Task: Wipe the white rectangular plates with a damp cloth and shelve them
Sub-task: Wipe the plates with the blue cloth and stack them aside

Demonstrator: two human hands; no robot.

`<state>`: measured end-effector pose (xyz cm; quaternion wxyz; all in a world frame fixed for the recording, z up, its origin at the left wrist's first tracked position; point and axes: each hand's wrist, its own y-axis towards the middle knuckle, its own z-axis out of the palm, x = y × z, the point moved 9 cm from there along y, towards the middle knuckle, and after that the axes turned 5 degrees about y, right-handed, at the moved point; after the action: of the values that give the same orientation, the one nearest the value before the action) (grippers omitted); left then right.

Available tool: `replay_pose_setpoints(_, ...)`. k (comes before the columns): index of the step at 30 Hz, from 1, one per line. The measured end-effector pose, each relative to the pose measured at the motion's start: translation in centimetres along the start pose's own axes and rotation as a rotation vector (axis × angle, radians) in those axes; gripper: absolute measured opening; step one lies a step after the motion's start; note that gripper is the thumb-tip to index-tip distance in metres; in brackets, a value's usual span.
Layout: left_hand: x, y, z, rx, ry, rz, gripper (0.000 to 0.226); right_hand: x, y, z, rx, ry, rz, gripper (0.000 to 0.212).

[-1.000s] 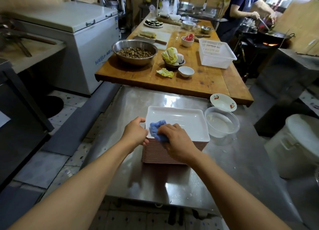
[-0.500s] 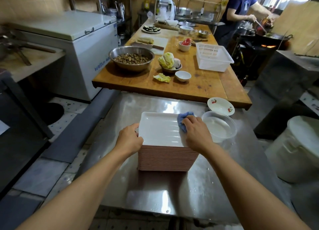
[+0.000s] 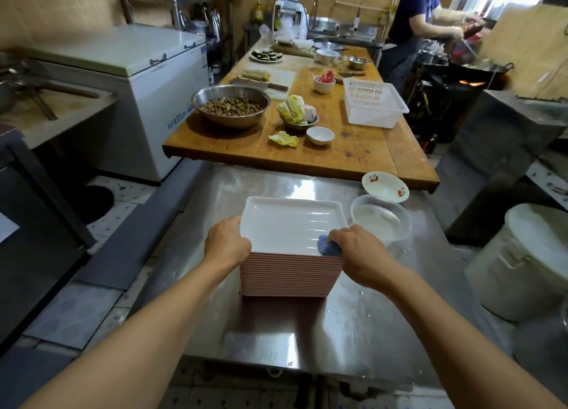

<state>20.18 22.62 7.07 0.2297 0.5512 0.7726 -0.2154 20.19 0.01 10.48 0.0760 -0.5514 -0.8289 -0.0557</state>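
Note:
A tall stack of rectangular plates (image 3: 290, 275) with pink-brown sides stands on the steel table (image 3: 353, 325). The top plate (image 3: 289, 224) is white and shows wet streaks. My left hand (image 3: 227, 245) grips the stack's near left corner, fingers curled over the top plate's rim. My right hand (image 3: 359, 250) holds a blue cloth (image 3: 327, 246) and presses it on the top plate's near right corner. Most of the cloth is hidden under my fingers.
A clear tub of water (image 3: 381, 219) stands right of the stack, a small flowered dish (image 3: 385, 186) behind it. A wooden table (image 3: 347, 159) with bowls and a white basket (image 3: 373, 107) lies beyond. A white bucket (image 3: 528, 261) sits at right. A person (image 3: 412, 27) cooks at the back right.
My right hand has wiped the cloth from the plate's near left, to its far right, then back down to the near right corner. My left hand stays on the left edge.

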Motion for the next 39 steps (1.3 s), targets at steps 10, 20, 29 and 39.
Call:
replay_pose_setpoints(10,-6.1,-4.3,0.5,-0.196,0.370,0.353,0.041,-6.4,-4.6,-3.3,-0.361,0.603,0.344,0.008)
replay_pose_setpoints(20,-10.4,-6.0,4.2,-0.219,0.469,0.693,0.026,-9.5,-6.7,-0.9,-0.336,1.187,0.514,0.009)
replay_pose_setpoints(29,-13.2,-6.6,0.2,-0.277,0.382,0.651,0.009,-8.9,-7.1,-1.8,-0.361,1.238,0.460,0.009)
replay_pose_setpoints(39,-10.2,-7.0,-9.5,-0.269,-0.192,0.442,0.007,-0.6,-6.3,-10.8,-0.706,1.143,0.119,0.014)
